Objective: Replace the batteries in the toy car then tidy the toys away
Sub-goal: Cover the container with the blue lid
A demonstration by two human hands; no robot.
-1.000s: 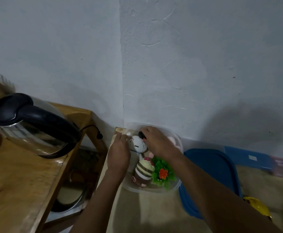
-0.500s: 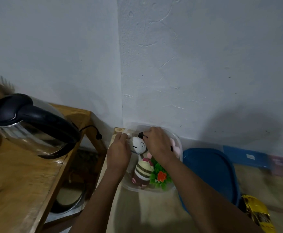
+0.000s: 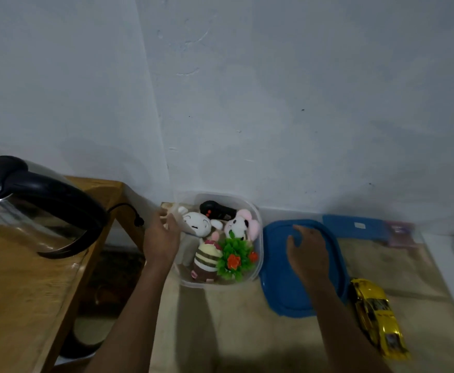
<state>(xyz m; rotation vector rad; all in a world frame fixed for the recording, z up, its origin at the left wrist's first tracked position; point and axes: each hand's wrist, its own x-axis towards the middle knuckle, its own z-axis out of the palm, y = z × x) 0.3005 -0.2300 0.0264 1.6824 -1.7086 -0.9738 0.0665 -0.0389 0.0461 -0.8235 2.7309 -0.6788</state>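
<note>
A clear plastic tub (image 3: 258, 261) stands against the wall. Inside it lie a black remote control (image 3: 217, 210), a white plush bunny (image 3: 196, 224), a pink-eared plush (image 3: 243, 224), a striped plush (image 3: 207, 261) and a green plastic plant (image 3: 235, 258). My left hand (image 3: 161, 238) holds the tub's left rim. My right hand (image 3: 305, 250) rests with relaxed fingers on the blue lid (image 3: 279, 281) lying flat to the tub's right. The yellow toy car (image 3: 379, 317) sits on the surface right of the lid, beside my right forearm.
A glass kettle with a black handle (image 3: 31, 200) stands on a wooden table (image 3: 18, 292) at left, its cord hanging over the edge. A second blue lid (image 3: 352, 224) and a small purple packet (image 3: 399, 232) lie by the wall at right.
My right hand left the remote in the tub and moved right onto the blue lid. The view shifted right, bringing the yellow car fully into sight.
</note>
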